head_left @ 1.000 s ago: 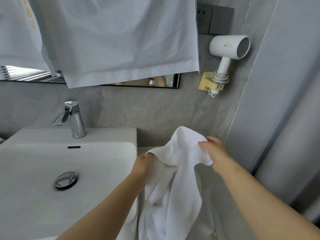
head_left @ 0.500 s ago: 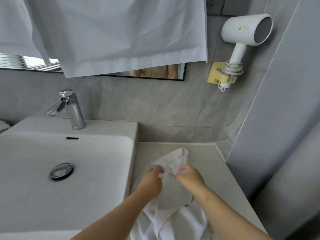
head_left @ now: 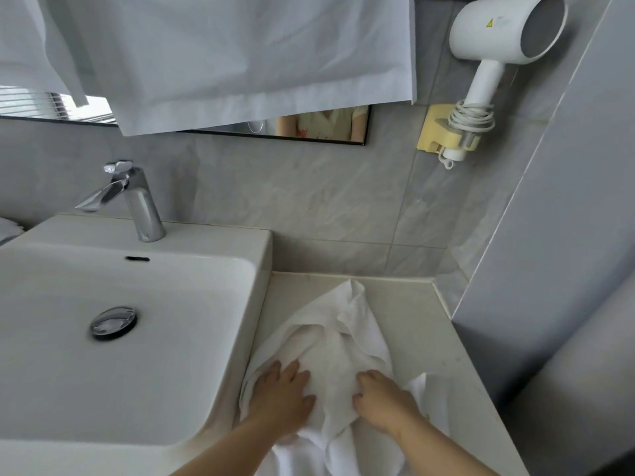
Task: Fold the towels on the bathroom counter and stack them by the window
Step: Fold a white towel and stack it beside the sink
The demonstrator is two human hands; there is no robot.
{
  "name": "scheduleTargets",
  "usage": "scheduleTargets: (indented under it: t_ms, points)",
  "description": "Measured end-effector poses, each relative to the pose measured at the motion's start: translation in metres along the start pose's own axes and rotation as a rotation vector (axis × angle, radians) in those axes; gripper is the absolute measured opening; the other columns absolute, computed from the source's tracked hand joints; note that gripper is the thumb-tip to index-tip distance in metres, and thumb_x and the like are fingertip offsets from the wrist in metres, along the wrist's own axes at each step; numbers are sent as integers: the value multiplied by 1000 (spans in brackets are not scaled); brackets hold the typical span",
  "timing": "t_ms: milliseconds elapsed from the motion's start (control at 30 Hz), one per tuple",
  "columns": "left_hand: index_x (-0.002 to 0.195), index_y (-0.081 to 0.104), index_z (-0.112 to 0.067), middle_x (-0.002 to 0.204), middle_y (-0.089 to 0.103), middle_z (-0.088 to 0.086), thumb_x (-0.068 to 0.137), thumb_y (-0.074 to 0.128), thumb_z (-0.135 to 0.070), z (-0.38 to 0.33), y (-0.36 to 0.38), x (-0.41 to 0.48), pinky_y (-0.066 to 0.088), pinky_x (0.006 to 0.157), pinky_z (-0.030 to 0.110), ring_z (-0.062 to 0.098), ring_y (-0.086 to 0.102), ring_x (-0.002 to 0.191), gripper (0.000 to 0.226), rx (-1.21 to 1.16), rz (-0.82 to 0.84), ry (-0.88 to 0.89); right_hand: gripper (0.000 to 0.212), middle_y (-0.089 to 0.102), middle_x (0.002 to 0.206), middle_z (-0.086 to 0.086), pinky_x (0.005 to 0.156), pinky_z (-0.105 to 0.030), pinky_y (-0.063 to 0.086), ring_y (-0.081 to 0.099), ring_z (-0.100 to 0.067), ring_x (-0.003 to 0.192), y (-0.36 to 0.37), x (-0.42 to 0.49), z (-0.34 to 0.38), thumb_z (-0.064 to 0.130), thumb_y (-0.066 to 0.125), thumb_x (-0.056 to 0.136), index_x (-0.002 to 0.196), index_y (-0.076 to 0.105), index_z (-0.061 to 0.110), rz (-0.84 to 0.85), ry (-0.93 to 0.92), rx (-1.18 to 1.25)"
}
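A crumpled white towel lies on the beige bathroom counter, just right of the sink, with its near end hanging over the front edge. My left hand rests flat on the towel's left side, fingers straight and spread. On the towel's right side, my right hand has its fingers curled into a fold of the cloth. A peak of the towel points toward the back wall.
The white sink basin with a chrome faucet fills the left. White cloth hangs over the mirror. A wall-mounted hair dryer is upper right, and a grey wall bounds the counter's right. Another white towel shows at the far left.
The towel was held up in both hands and has come down onto the counter. My hands moved down and toward me, and the left now lies flat on the cloth.
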State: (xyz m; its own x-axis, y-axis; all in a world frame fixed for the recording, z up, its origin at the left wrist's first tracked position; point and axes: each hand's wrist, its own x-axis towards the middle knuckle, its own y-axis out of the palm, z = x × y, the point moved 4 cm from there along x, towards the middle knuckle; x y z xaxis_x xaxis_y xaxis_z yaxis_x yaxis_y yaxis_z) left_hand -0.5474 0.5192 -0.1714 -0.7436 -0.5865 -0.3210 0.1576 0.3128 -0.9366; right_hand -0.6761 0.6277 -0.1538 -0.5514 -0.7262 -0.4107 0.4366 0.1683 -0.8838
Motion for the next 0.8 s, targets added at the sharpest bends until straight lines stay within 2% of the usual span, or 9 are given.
scheduleTargets:
  t_ms: [133, 200, 267, 333, 467, 600, 733, 800]
  points:
    - [131, 49, -21, 140, 41, 2, 95, 34, -45, -10, -16, -5, 31, 102, 36, 28, 36, 128, 45, 80, -1, 11, 40, 40, 144, -1, 100, -34, 31, 44, -22, 129, -22, 2, -25, 35, 31, 96, 130, 46, 20, -26, 127, -103]
    - [126, 52, -18, 135, 44, 6, 95, 35, -43, -16, -26, -4, 32, 99, 39, 30, 37, 124, 44, 136, -39, 6, 41, 48, 139, -1, 101, -34, 30, 47, -22, 126, -32, 3, -27, 36, 31, 96, 129, 48, 20, -23, 175, -136]
    - [126, 51, -17, 135, 41, 7, 95, 38, -37, -25, -32, -2, 29, 101, 38, 29, 34, 123, 39, 145, -122, 34, 39, 53, 133, -3, 98, -33, 33, 49, -23, 123, -36, 4, -21, 37, 35, 94, 125, 51, 19, -49, 153, -97]
    - [130, 48, -19, 142, 32, 5, 94, 43, -31, -34, -33, 3, 25, 105, 35, 27, 28, 130, 38, 95, -168, 121, 36, 56, 127, -5, 93, -30, 38, 52, -25, 118, -35, 7, -11, 36, 40, 94, 120, 54, 17, -112, 52, -33]
    - [136, 43, -22, 155, 13, 0, 91, 51, -26, -47, -29, 19, 13, 114, 36, 22, 11, 142, 46, 106, -117, 272, 35, 51, 131, -2, 95, -28, 38, 48, -21, 121, -24, 11, -4, 31, 42, 96, 127, 50, 17, -148, -63, 41]
    - [135, 43, -21, 156, 7, 2, 91, 52, -31, -47, -33, 37, 13, 116, 40, 25, 8, 143, 47, 148, -86, 248, 39, 45, 137, -2, 99, -29, 37, 43, -24, 124, -28, 20, -11, 28, 41, 96, 133, 44, 19, -175, -64, 52]
    - [139, 38, -25, 157, 0, 3, 92, 48, -38, -42, -44, 51, 15, 115, 42, 25, 6, 144, 49, 108, -123, 179, 41, 44, 135, -4, 98, -30, 37, 43, -25, 124, -37, 36, -14, 29, 42, 94, 135, 41, 19, -237, -36, 72]
    - [141, 29, -29, 157, -2, 1, 92, 47, -42, -34, -49, 60, 17, 114, 43, 26, 4, 144, 54, 28, -157, 87, 51, 29, 148, -6, 108, -33, 29, 29, -28, 136, -41, 46, -18, 32, 42, 94, 143, 30, 23, -227, -20, 39]
